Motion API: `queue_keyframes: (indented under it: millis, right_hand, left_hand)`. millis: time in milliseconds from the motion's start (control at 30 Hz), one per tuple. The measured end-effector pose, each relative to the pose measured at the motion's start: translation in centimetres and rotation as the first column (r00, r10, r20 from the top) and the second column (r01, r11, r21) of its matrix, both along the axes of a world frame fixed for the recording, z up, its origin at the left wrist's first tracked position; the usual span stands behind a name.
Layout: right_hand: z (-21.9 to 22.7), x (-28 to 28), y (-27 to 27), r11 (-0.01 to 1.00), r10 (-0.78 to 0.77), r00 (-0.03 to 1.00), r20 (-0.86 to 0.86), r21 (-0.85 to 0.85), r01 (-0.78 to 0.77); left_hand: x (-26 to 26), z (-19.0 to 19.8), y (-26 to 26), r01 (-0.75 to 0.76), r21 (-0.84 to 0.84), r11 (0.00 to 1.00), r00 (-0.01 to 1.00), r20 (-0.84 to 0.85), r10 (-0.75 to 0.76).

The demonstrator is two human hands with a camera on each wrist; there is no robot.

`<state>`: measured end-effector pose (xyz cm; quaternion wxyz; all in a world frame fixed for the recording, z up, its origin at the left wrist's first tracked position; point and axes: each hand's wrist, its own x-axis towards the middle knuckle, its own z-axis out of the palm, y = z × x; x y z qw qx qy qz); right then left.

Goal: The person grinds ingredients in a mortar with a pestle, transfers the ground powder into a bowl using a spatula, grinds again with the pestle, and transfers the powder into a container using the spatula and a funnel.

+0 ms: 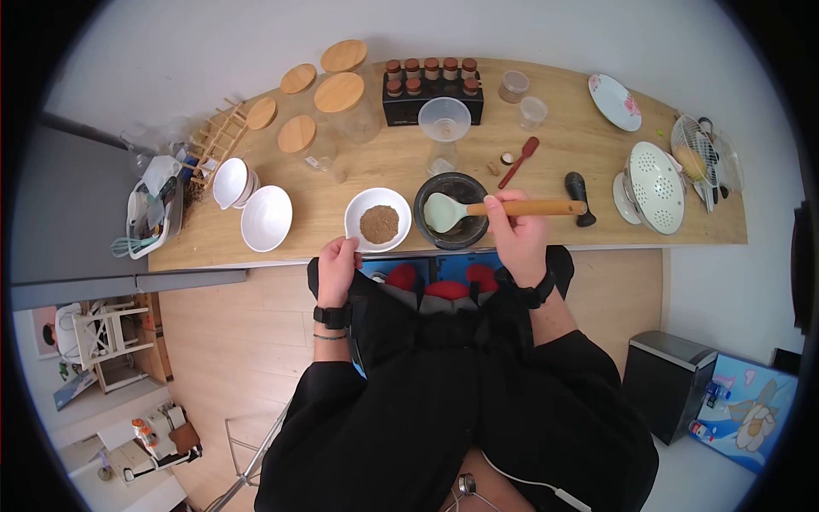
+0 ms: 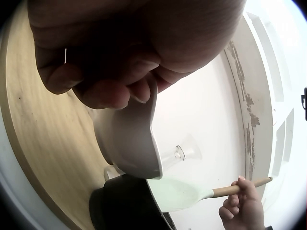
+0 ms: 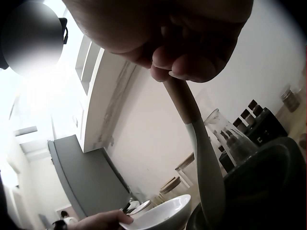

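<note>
The person's left hand [image 1: 338, 266] has its grip pinching the near left rim of a round white bowl holding brown ground powder [image 1: 379, 224], at the front edge of the light wooden desk [image 1: 375, 160]. The right hand [image 1: 518, 238] has its grip pinching the wooden handle of a pale green spoon-shaped utensil [image 1: 447, 212], whose head is in the mouth of a round dark mortar-like bowl [image 1: 450, 240], just right of the white bowl. Behind the dark bowl stands a clear glass vessel with a flared top [image 1: 444, 121], in front of a black rack of small brown-capped jars [image 1: 432, 91].
</note>
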<state>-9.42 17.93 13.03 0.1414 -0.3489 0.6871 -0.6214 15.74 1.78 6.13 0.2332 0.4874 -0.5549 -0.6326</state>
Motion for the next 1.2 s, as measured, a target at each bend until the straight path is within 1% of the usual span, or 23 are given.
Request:
queue_keyframes:
  millis: [133,200,333,400,533,600,633,700,733,767,833,867,933,967,1033,1067,1100,1133,1167,1200]
  right_hand:
    - [0.4,0.5,0.0,1.0,0.028,0.998,-0.055,0.001,-0.028]
    - [0.7,0.5,-0.1,1.0,0.024,0.993,-0.116,0.009,-0.023]
    - [0.4,0.1,0.3,0.999,0.042,0.993,-0.113,0.036,-0.038]
    - [0.3,0.0,0.6,0.996,0.056,0.994,-0.094,0.073,-0.049]
    - [0.4,-0.1,1.3,0.999,0.029,0.996,-0.081,0.041,-0.026]
    - [0.4,-0.3,1.9,0.999,-0.043,0.999,0.033,0.025,0.042]
    - [0.6,-0.6,2.2,0.999,-0.042,0.999,0.033,0.025,0.041]
    - [1.3,-1.3,2.7,0.997,-0.075,0.997,-0.014,0.014,0.075]
    - [1.7,-1.7,2.9,0.997,-0.076,0.994,-0.079,0.014,0.078]
    - [2.3,-1.7,2.9,0.997,-0.079,0.994,-0.079,0.015,0.08]
    - [3.4,-1.9,2.8,0.994,-0.098,0.97,-0.22,0.033,0.108]
    - [3.3,-2.1,2.6,0.994,-0.099,0.97,-0.221,0.033,0.109]
    - [2.2,-2.6,2.2,0.991,-0.023,0.943,-0.333,0.115,0.065]
    - [1.2,-2.8,2.0,0.991,-0.021,0.943,-0.333,0.115,0.063]
    - [-1.5,-3.1,1.8,0.988,-0.073,0.995,-0.07,0.134,0.082]
    - [-2.1,-3.5,1.7,0.988,-0.07,0.995,-0.069,0.134,0.079]
    - [-2.7,-4.0,1.8,0.993,-0.085,0.986,0.143,0.097,0.071]
    - [-3.2,-4.5,1.9,0.996,-0.09,0.933,0.349,0.059,0.074]
    - [-3.7,-4.8,2.1,0.995,-0.093,0.933,0.348,0.059,0.077]
    - [-4.2,-5.1,2.3,0.994,-0.104,0.906,0.409,0.035,0.099]
  left_hand:
    - [-0.4,0.2,0.2,-0.001,0.012,1.0,1.0,0.0,0.001]
    - [-0.6,0.0,0.1,0.004,0.009,1.0,1.0,0.012,-0.004]
    - [-0.7,-0.1,0.2,0.024,-0.004,1.0,1.0,0.006,-0.024]
    - [-0.7,-0.1,0.2,0.027,-0.006,1.0,1.0,0.0,-0.027]
    - [-0.6,0.2,0.4,0.02,-0.001,1.0,1.0,0.017,-0.02]
    - [-0.4,0.0,0.3,0.029,-0.01,1.0,0.999,0.031,-0.029]
    - [-0.4,0.0,0.4,0.027,-0.01,1.0,0.999,0.031,-0.027]
    - [-0.5,0.2,0.5,-0.007,0.019,1.0,1.0,0.008,0.007]
    - [-0.4,0.1,0.5,-0.006,0.019,1.0,1.0,0.008,0.006]
    - [-0.4,0.0,0.4,-0.012,0.016,1.0,1.0,0.012,0.012]
    - [-0.5,-0.1,0.4,-0.015,0.014,1.0,1.0,0.015,0.015]
    - [-0.5,-0.1,0.4,-0.01,0.016,1.0,1.0,0.014,0.009]
    - [-0.6,0.0,0.4,-0.005,0.019,1.0,1.0,0.013,0.005]
    - [-0.6,0.0,0.4,0.002,0.014,1.0,1.0,0.004,-0.002]
    - [-0.7,0.0,0.6,0.006,0.009,1.0,1.0,-0.005,-0.006]
    - [-0.7,0.0,0.6,0.002,0.014,1.0,1.0,-0.007,-0.002]
    - [-0.6,0.1,0.7,0.0,0.019,1.0,1.0,-0.009,0.0]
    - [-0.5,0.1,0.6,0.001,0.019,1.0,1.0,-0.008,-0.001]
    - [-0.4,0.1,0.5,0.012,0.012,1.0,1.0,0.008,-0.012]
    - [-0.5,0.1,0.5,0.023,0.004,1.0,0.999,0.024,-0.023]
